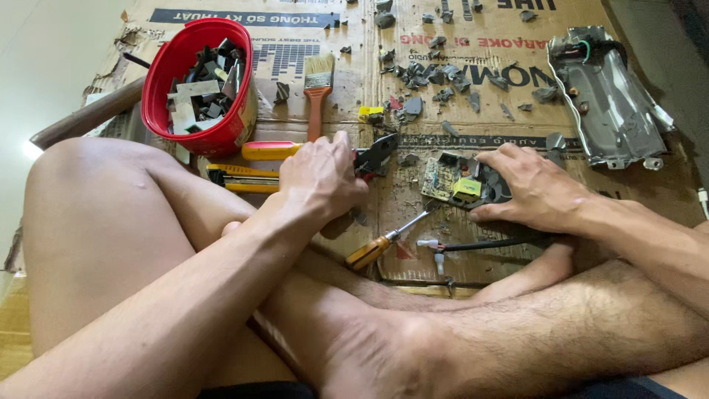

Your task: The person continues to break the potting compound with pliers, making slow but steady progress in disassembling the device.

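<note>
My left hand (321, 174) grips the yellow-handled pliers (377, 154) lying on the cardboard; their dark jaws point right toward a small circuit board (447, 179). My right hand (528, 185) presses down on the circuit board's dark plastic housing (493, 189), fingers spread over it. A screwdriver with an orange handle (373, 250) lies just in front of the board, its tip near the board's near edge. I sit cross-legged, and my legs fill the lower part of the view.
A red bucket (159, 81) of scrap pieces stands far left. Beside it lie a paintbrush (317, 81) and a yellow utility knife (240, 177). A grey metal casing (609, 103) rests far right. Broken plastic bits (425, 81) litter the flattened cardboard (354, 44). A black cable (487, 244) lies near my foot.
</note>
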